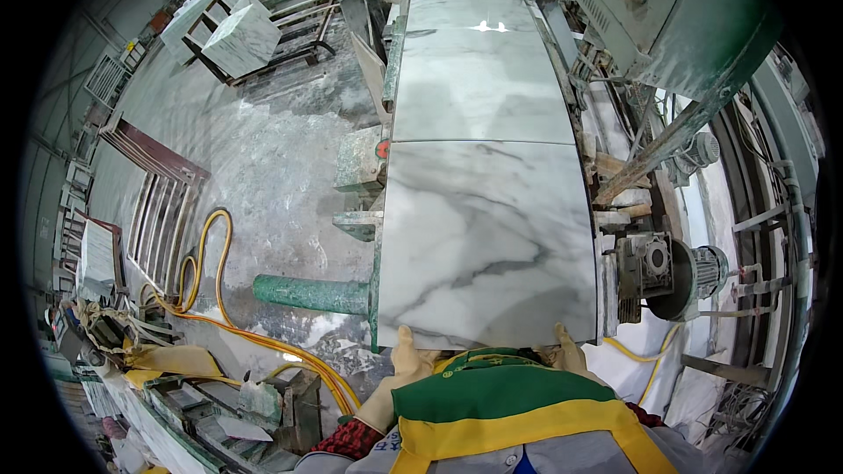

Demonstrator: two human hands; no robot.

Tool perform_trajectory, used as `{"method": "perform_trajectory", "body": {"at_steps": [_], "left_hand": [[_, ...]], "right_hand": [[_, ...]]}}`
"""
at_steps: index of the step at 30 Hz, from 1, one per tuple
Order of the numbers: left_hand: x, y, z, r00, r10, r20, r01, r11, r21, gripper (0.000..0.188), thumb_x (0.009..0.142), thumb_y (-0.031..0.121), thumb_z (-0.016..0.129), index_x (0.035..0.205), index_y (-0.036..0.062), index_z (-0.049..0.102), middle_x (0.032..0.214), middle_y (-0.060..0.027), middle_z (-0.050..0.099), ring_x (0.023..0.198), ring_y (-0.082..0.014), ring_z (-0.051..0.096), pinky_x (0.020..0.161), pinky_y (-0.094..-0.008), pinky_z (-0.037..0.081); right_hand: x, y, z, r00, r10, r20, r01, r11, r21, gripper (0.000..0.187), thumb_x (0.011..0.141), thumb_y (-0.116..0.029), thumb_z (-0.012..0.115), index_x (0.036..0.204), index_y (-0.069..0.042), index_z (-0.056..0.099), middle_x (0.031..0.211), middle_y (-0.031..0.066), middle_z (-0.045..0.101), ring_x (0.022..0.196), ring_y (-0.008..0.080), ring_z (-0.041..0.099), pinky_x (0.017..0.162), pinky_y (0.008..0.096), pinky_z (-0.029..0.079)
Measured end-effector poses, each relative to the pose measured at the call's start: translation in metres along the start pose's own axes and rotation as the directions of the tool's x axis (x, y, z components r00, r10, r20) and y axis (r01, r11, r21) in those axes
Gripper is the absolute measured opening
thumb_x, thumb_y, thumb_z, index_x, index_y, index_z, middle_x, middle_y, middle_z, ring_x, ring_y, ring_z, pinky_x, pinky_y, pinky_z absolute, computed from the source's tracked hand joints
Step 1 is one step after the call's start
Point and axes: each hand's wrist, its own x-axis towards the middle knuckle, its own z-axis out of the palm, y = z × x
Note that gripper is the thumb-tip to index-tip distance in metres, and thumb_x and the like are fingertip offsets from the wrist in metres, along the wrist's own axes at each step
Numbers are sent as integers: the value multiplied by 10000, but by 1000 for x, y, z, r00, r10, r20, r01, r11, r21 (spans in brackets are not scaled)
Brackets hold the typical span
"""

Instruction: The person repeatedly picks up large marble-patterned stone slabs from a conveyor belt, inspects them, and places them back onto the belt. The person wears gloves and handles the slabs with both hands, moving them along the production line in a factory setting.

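where yellow hoses snake: left, slack, smooth.
left hand: thumb atop the marbled slab, perhaps steadying its near edge; fingers hidden, closure unclear.
marbled slab: near, flat, glossy, grey-veined.
right hand: thumb atop near-right corner; cannot tell how closed.
motor: right, ribbed cylinder.

The marble slab and apron hide the left hand's and right hand's fingers.

Near slab: white, grey-veined
Left hand: touching its near edge, left
Right hand: same edge, right (partly behind the apron)
Hose: yellow, looped on floor
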Motion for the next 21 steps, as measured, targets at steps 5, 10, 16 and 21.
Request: {"method": "perform_trajectory", "body": {"at_steps": [5,10,16,21], "left_hand": [[-7,5,17,999,34,-13,-34,999,0,700,1162,450,577,1632,-37,397,1606,-236,527,1388,-483,622,1136,-675,557],[6,3,16,999,26,-20,-26,1000,-3,696,1159,459,587,1633,-20,411,1599,-226,538,1362,-475,641,1123,-667,567],[21,6,9,998,5,-62,1,995,102,717,1150,514,588,1640,19,416,1577,-221,555,1316,-461,663,1079,-637,586],[22,6,7,998,-44,-43,47,996,82,738,1144,551,587,1660,65,379,1580,-208,542,1332,-445,642,1066,-631,584]], "right_hand": [[14,-2,-8,998,-24,62,25,1000,-13,632,1118,-506,679,1528,-42,557,1258,165,730,979,272,741,822,373,619],[32,-3,-21,996,-2,94,7,999,-51,643,1122,-520,665,1528,-34,555,1251,170,731,1006,278,747,834,372,614],[31,-3,-8,1000,8,1,-8,1000,-9,655,1124,-497,669,1541,-11,533,1311,201,726,1083,311,748,928,427,647],[26,-6,3,1000,-14,-26,14,1000,23,628,1133,-492,658,1559,-49,531,1335,180,715,1046,286,735,893,420,641]]}}
